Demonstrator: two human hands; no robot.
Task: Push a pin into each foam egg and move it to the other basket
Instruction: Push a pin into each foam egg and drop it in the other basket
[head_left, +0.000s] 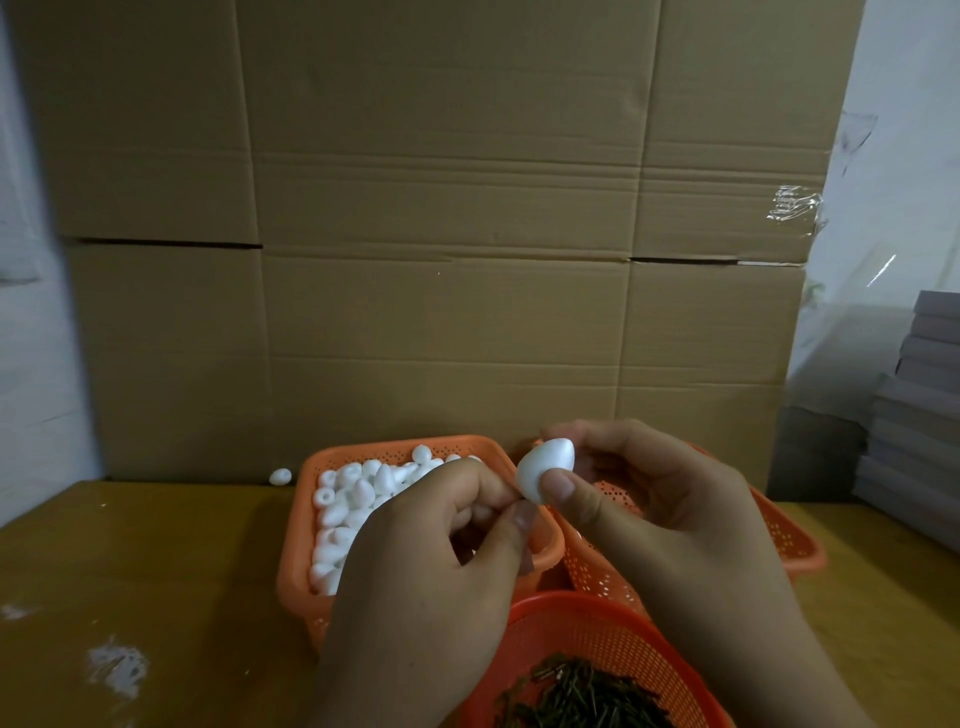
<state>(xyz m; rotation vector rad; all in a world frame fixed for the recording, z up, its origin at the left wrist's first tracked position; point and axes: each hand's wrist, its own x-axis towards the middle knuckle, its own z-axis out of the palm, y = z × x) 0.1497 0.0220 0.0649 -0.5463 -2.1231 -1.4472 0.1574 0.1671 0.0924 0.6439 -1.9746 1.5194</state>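
The right hand (665, 499) grips a foam egg (545, 470) above the baskets while the left hand's (441, 561) fingers pinch at its lower end, presumably on a pin, which could skew sideways or prick a thumb.

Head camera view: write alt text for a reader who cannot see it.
A person's right hand holds a white foam egg while the left hand pinches at its side, above three orange baskets on a wooden table. The left basket is full of eggs, the near basket holds dark pins, and cardboard stands behind.
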